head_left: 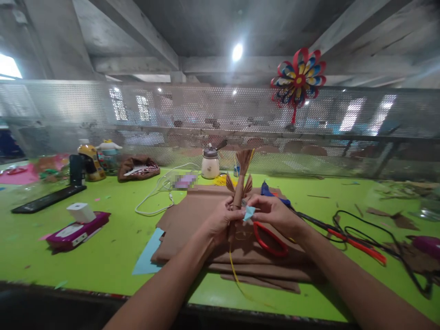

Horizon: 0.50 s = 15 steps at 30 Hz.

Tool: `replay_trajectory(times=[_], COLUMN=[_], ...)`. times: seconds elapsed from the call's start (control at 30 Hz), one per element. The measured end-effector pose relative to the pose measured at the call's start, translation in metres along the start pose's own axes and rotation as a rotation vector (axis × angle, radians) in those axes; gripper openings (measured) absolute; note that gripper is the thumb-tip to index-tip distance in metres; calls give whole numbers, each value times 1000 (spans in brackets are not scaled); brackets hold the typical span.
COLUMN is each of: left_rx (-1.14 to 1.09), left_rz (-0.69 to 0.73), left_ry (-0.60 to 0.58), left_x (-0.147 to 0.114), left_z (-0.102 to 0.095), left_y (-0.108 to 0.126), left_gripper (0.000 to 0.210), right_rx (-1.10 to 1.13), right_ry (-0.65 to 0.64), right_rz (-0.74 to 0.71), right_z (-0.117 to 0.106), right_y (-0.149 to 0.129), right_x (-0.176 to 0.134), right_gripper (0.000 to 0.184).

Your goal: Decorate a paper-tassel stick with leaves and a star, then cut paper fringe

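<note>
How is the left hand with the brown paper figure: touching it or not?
Touching. The head view shows the left hand closed around the brown paper figure, with the thumb pressed across its stem.

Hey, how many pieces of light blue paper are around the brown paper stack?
2 in sight: a small piece in the right hand and a larger sheet poking out left of the brown paper stack. More may be hidden underneath.
</note>
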<state>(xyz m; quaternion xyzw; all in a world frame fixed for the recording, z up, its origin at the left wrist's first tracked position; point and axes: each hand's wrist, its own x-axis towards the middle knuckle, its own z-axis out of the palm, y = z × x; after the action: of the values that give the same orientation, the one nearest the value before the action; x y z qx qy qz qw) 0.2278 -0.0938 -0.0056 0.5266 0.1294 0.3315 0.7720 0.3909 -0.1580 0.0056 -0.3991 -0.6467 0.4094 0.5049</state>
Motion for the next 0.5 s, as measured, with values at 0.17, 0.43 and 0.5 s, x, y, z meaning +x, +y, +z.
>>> replay_trajectory(times=[0.17,0.43,0.5], left_rx=[-13,-62,-56], left_rz=[-34,-4,-18], left_ry=[-26,49,35], left_x=[0,2,2], left_z=[4,2,1], left_y=[-4,-7,-7], left_gripper=[53,41,43], right_rx=[86,217,222], right_ry=[-10,26,15], right_rz=[48,86,95], right_z=[-4,2,2], right_y=[2,4,5], right_x=[-6,-8,-8], right_gripper=[24,30,25])
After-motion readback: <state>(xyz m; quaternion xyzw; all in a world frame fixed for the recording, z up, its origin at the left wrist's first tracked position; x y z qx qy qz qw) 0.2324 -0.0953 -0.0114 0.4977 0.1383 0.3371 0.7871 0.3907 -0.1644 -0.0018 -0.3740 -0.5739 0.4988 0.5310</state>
